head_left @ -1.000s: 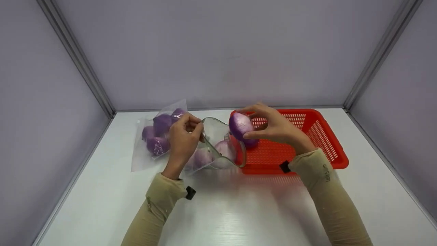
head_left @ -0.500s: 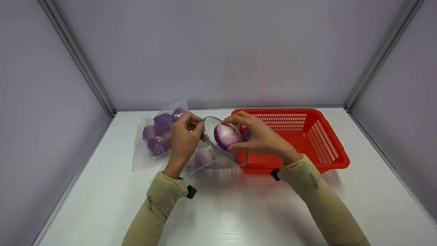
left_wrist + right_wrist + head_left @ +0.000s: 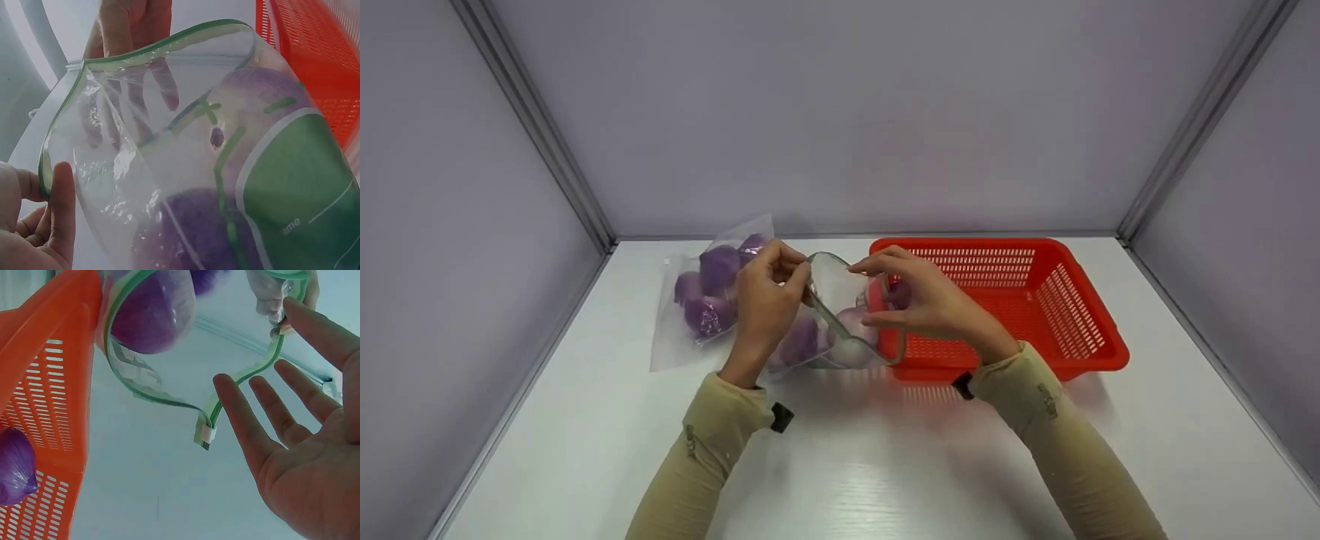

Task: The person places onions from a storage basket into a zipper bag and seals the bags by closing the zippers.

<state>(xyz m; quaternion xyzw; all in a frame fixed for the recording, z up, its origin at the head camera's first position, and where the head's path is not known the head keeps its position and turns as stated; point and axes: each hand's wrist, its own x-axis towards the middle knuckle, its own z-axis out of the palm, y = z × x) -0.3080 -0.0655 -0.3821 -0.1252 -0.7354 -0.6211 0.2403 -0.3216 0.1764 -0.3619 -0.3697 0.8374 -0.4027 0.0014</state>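
My left hand (image 3: pixel 769 300) pinches the green-edged rim of a clear zip bag (image 3: pixel 298 185), whose mouth gapes toward the right. Inside lie purple onions (image 3: pixel 801 339), one with its root end showing in the left wrist view. At the mouth, my right hand (image 3: pixel 930 300) holds nothing, its fingers and thumb spread apart. The right wrist view shows that hand's straight fingers beside the rim, near a white zip slider (image 3: pixel 208 433). A purple onion (image 3: pixel 17 467) sits in the red basket (image 3: pixel 1080 300), partly hidden by my right hand in the head view.
A second clear bag (image 3: pixel 667 352) with several purple onions (image 3: pixel 709 315) lies left of my left hand. The basket stands right of the held bag, close against it. Walls enclose the white table (image 3: pixel 840 465) at the back and both sides.
My right hand moved left with a purple onion to the bag's mouth and let go of it. The onion is now inside the bag. My left hand kept its pinch on the rim.
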